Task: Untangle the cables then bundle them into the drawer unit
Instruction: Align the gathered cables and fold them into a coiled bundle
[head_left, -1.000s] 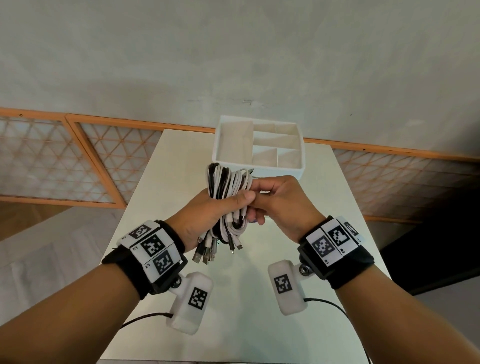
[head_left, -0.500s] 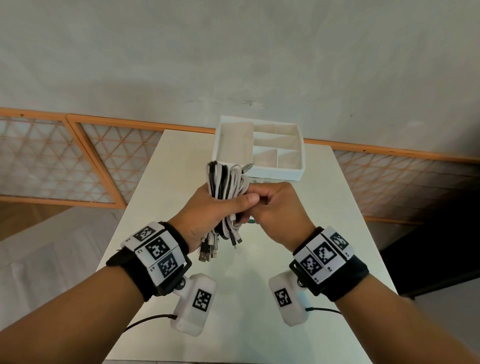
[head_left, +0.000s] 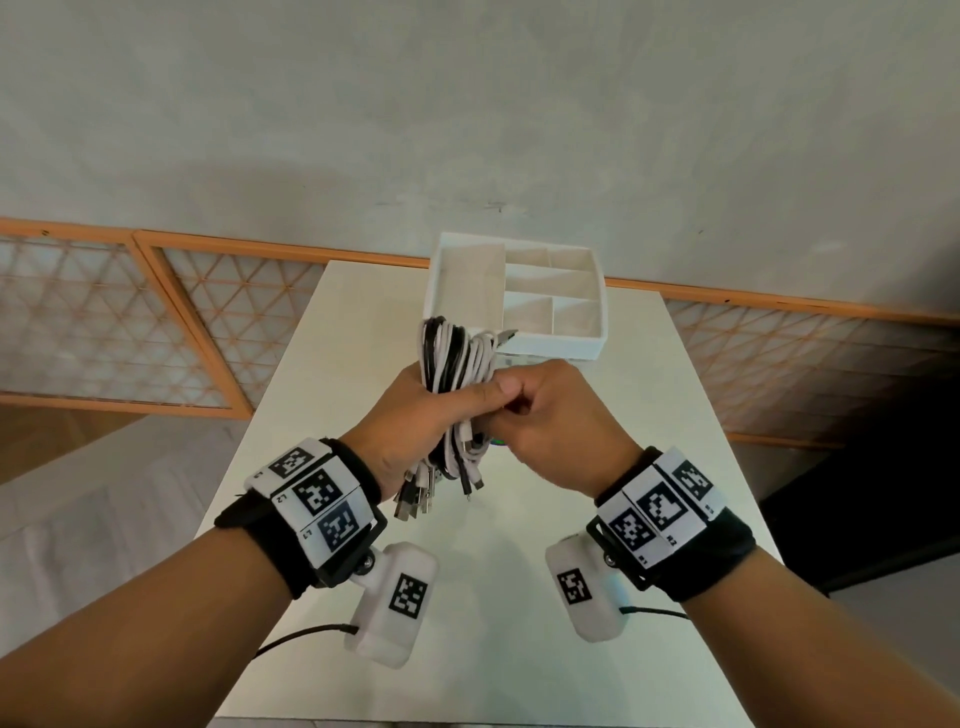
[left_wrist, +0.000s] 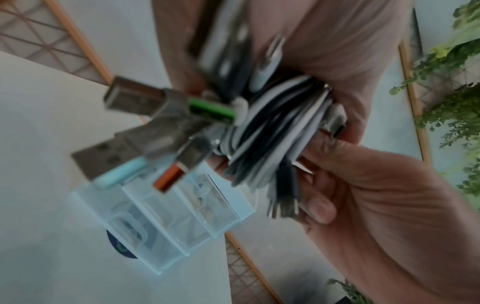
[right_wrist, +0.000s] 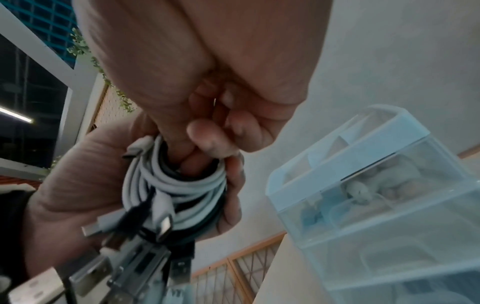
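table (head_left: 467, 597) white, drawer unit (head_left: 571, 345) far centre, top tray bare | cable bundle (head_left: 457, 364) coiled, held above table just near of unit | left hand (head_left: 415, 415) fisted round bundle, plugs hang below | right hand (head_left: 550, 421) curled against bundle's right side, pinch on a cable end likely, unclear | step: bundling, drawers look shut | next: free a hand, open drawer, drop bundle in

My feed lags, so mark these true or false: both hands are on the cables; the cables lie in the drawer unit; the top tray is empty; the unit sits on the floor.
1. Both hands are on the cables: true; left hand, right hand.
2. The cables lie in the drawer unit: false, they are held above the table.
3. The top tray is empty: true.
4. The unit sits on the floor: false, on the table.
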